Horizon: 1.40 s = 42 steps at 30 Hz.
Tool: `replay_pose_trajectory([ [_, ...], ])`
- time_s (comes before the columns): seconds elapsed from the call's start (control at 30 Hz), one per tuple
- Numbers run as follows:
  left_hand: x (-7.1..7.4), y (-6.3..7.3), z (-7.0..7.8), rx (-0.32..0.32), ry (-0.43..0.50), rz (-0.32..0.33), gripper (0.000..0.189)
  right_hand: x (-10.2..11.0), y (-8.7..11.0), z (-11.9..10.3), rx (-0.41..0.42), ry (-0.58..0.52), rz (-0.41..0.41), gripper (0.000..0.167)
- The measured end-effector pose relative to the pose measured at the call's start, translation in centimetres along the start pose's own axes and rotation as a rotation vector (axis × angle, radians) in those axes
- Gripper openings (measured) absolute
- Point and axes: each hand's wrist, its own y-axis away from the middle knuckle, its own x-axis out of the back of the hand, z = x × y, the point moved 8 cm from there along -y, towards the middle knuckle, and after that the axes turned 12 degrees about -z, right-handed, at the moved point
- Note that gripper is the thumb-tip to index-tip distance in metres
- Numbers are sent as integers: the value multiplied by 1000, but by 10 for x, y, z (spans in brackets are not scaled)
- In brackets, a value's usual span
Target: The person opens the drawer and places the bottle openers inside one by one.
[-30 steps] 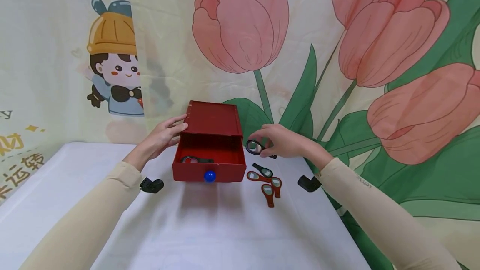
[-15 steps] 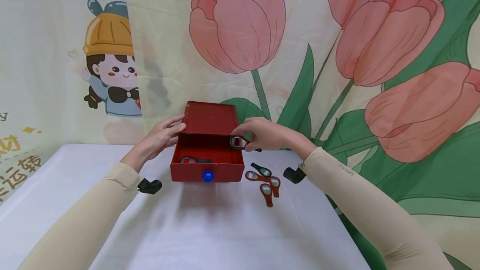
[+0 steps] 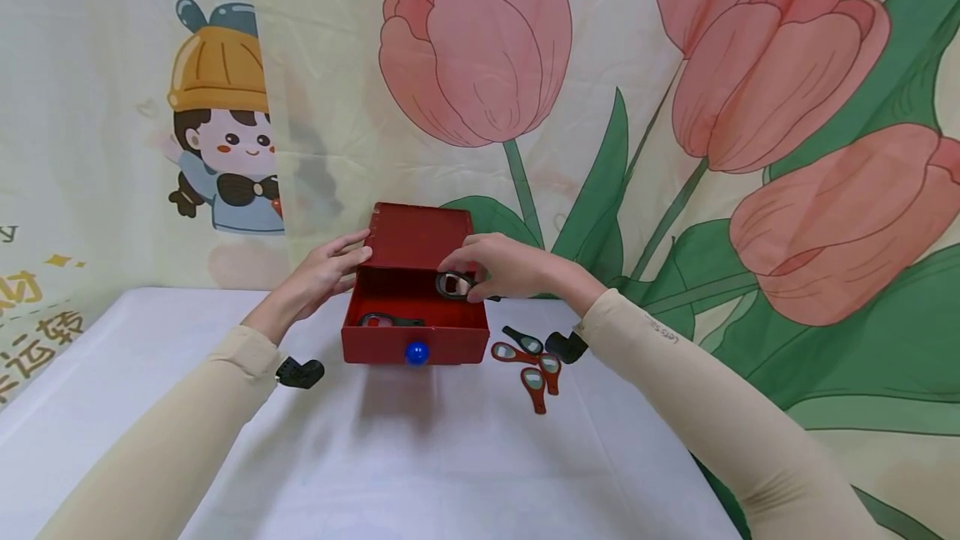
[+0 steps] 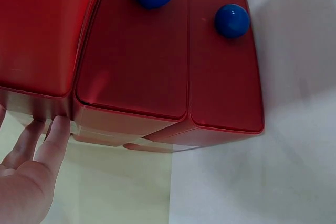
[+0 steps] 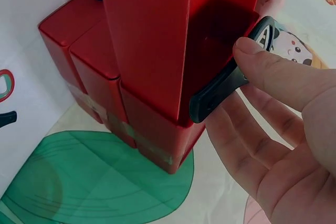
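Note:
A red drawer box (image 3: pixel 422 236) stands on the table with its top drawer (image 3: pixel 382 347) pulled out. My left hand (image 3: pixel 318 276) rests straight fingers (image 4: pixel 52 148) against the box's side. Between thumb and fingers, my right hand (image 3: pixel 517 265) pinches a black magnifying glass (image 5: pixel 218 95) by its handle, over the right side of the drawer. Its round lens end points left, toward the drawer's inside. Another black magnifying glass (image 3: pixel 411 322) lies in the drawer, partly hidden by the front wall.
Right of the box lie several loose magnifying glasses: a black one (image 3: pixel 522 340) and red ones, such as the nearest red one (image 3: pixel 534 390). Two lower drawers with blue knobs (image 4: pixel 232 21) sit beneath the pulled-out one. A printed curtain (image 3: pixel 330 148) hangs behind the table (image 3: pixel 420 473).
My right hand has moved left with the black magnifying glass, from beside the box to over the open drawer. My left hand stays at the box's side.

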Motion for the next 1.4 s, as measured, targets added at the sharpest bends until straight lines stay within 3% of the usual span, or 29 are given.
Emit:
replay_pose_trajectory([
  [0.87, 1, -1, -3, -1, 19, 5, 75, -28, -37, -8, 31, 5, -70, 49],
  [1.4, 1, -1, -1, -8, 17, 9, 75, -49, -51, -4, -19, 35, -132, 50],
])
